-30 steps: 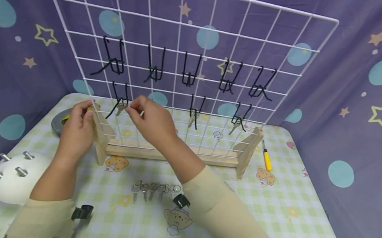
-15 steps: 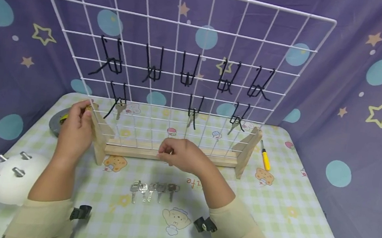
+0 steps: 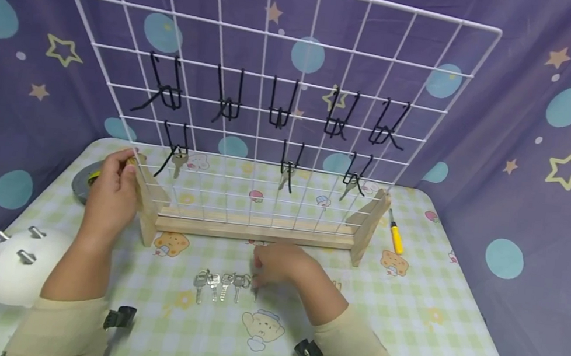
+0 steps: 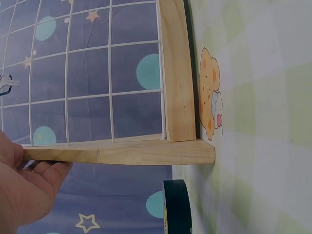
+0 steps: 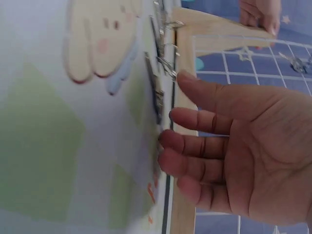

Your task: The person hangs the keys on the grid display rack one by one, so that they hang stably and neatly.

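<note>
On the surface [image 3: 408,309], just in front of the wooden rack base [image 3: 253,230], a row of keys [image 3: 223,283] lies; the right hand [image 3: 281,265] has its fingertips down on the rightmost key, fingers nearly straight. The left hand [image 3: 111,193] grips the rack's left upright [image 3: 148,200], holding the wire grid [image 3: 275,83].

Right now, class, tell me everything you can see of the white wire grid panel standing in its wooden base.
The white wire grid panel is a square-meshed rack of thin white metal wire, standing upright in a pale wooden base with two angled end feet, on the checked tablecloth. Black wire hooks hang across its middle rows; three lower hooks each seem to carry a small key. The left hand grips the left wooden foot. The right hand is apart from it.
</note>
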### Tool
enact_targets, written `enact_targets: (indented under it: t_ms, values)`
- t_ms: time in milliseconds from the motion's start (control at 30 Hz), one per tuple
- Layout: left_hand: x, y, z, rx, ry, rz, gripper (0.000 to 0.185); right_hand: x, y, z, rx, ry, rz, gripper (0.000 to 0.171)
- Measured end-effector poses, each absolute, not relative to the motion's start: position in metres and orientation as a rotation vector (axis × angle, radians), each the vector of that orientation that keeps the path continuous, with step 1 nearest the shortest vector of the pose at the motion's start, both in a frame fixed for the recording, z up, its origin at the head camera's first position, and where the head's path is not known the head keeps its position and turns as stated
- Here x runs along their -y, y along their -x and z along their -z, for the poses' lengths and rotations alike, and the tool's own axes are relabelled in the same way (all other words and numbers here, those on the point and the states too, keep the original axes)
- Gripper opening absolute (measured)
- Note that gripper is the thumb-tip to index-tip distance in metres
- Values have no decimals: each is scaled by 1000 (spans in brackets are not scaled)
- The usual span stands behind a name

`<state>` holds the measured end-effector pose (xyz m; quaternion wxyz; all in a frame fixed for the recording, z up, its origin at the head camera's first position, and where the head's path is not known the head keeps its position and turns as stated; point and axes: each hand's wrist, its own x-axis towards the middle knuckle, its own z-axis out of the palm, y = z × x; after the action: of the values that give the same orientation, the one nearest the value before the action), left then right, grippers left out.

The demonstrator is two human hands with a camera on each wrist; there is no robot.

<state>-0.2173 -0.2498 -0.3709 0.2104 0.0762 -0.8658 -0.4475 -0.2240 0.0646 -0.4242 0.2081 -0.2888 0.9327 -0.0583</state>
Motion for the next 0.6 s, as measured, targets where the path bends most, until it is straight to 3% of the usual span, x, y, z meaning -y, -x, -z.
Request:
enact_targets:
  t_ms: [200,467,600]
  values:
    - [250,218,373,2410,-218,1240,46,-58,221,427,-2582,848,10,35]
    - [250,218,372,2409,-211,1232,46,-61,222,422,-2569,820,73,18]
    - [251,219,373,2412,-208,1231,47,-65,224,419,-2597,816,110,19]
